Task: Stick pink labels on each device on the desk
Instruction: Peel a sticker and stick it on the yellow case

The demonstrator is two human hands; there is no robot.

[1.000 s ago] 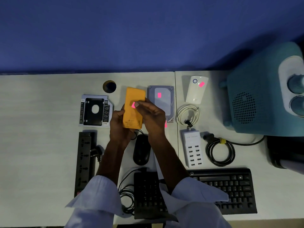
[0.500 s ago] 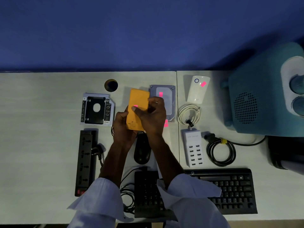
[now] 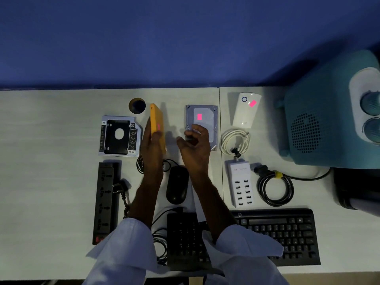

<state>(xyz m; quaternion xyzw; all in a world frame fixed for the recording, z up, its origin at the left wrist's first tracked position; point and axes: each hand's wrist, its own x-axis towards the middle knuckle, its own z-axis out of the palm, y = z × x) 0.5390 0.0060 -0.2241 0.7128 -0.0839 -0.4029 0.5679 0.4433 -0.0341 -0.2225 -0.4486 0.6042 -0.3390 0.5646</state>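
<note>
1. Pink label (image 3: 158, 126) sits on the tilted face of the orange device (image 3: 157, 118), just beyond the spot where the left hand (image 3: 153, 149) grips it.
2. I see that hand wrapped round the device's near half, thumb on the labelled face, holding it turned up on edge over the desk (image 3: 51, 124).
3. The right hand (image 3: 194, 147) hangs just right of that grip, apart from the device. Its fingers are loosely curled, with nothing between them that I can make out.
4. Under the right hand's fingertips lies the hard drive (image 3: 205, 114), its second pink label (image 3: 199, 117) just beyond them. I cannot tell whether they touch the drive.
5. Further right of that hand, a white device (image 3: 244, 114) carries a third pink label (image 3: 253, 103).
6. Left of the gripping hand lies a drive caddy (image 3: 120, 136), and a black power strip (image 3: 104, 202) lies left of its forearm.
7. Between the two forearms rests a black mouse (image 3: 177, 185). Right of the right forearm stands a white USB charger (image 3: 240, 184).
</note>
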